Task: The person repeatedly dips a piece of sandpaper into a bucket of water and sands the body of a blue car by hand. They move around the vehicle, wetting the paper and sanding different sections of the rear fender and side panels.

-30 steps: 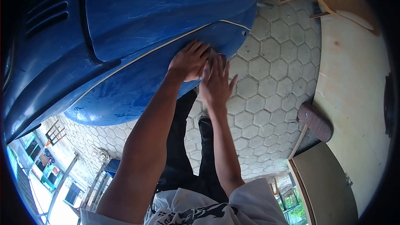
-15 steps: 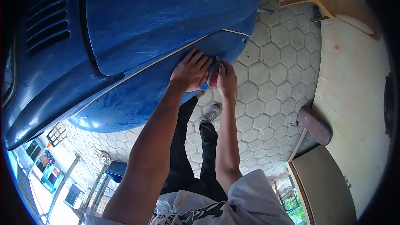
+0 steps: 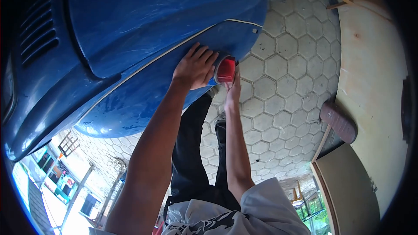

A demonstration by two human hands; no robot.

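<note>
**Red lamp now face-up at the fender edge**

Since the earlier frame the red lamp has turned to show its broad lens, where half a second ago only a thin red edge showed between the hands; the right hand has dropped below it.

Far to the left of both hands: louvred vents cut into the dark blue body, slots parallel, paint dull.

Up and left of the left hand: the blue car panel, a big curved sheet, glossy with scuffed, streaky paint. A pale beading strip runs along the seam down to the fender, which bulges out rounded.

Left hand: flat on the fender, fingers spread and pressed to the metal just left of the lamp, apparently bracing. It holds nothing.

Lamp: oval, red translucent lens in a bright metal rim, sitting against the fender's edge, touching the left fingertips.

Right hand: directly under the lamp, fingers pinched up on its lower rim, likely steadying it against the curve.

Below and right of the hands: hexagonal paving blocks, grey and rough-jointed. Further right, a pale plywood board, smooth, with a knot visible.
</note>
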